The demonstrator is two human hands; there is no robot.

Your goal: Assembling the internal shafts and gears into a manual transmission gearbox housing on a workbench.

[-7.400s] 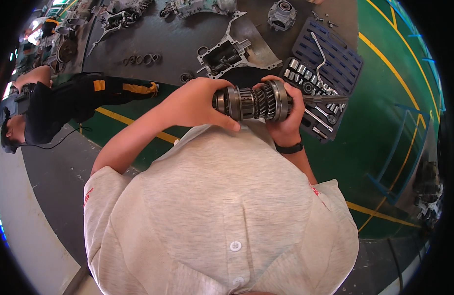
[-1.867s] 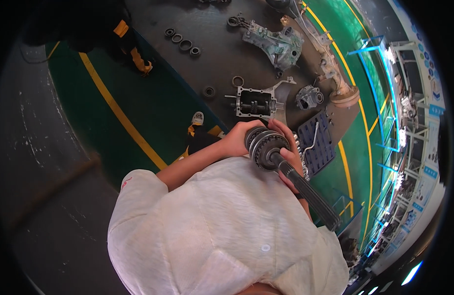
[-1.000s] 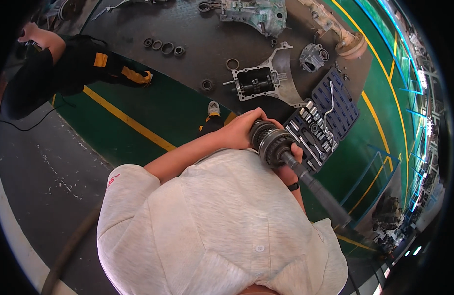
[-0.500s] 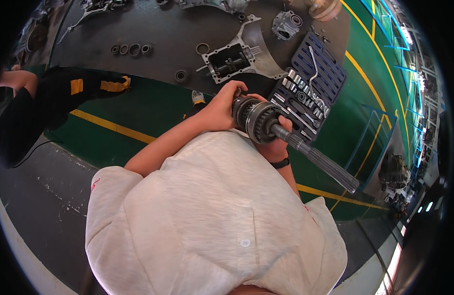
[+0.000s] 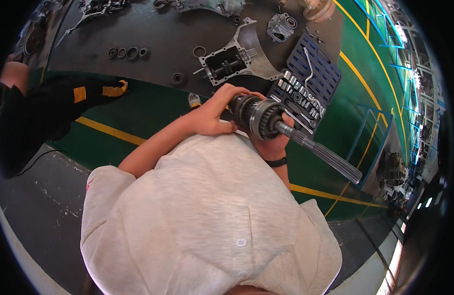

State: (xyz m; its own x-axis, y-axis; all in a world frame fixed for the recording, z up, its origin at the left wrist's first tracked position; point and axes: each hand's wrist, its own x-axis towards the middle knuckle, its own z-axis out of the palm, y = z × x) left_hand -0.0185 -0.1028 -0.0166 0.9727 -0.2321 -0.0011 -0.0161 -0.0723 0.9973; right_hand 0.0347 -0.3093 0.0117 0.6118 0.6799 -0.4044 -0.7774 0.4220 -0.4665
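In front of my chest is a transmission gear shaft (image 5: 264, 118), with dark toothed gears and rings at one end and a long splined rod pointing down to the right. My right hand (image 5: 275, 145), with a black band at the wrist, supports it from below, its thumb up by the large gear. At the gear end my left hand (image 5: 213, 114) curves its fingers over the far side, thumb apart on the near side; some fingertips are hidden behind the gears. Just beyond the shaft, an open blue socket set case (image 5: 313, 66) lies on the dark table (image 5: 160, 32).
A housing half with gears inside (image 5: 229, 66) lies beyond my hands. Several bearing rings (image 5: 132, 52) and a small gear (image 5: 178, 78) rest nearer the left. Another metal housing (image 5: 281, 27) is at far right. Someone in dark trousers (image 5: 55, 101) is at the left.
The splined end of the shaft has swung slightly up and to the right. My left thumb now shows, stretched out beside the gears. The table appears a little further left in view.
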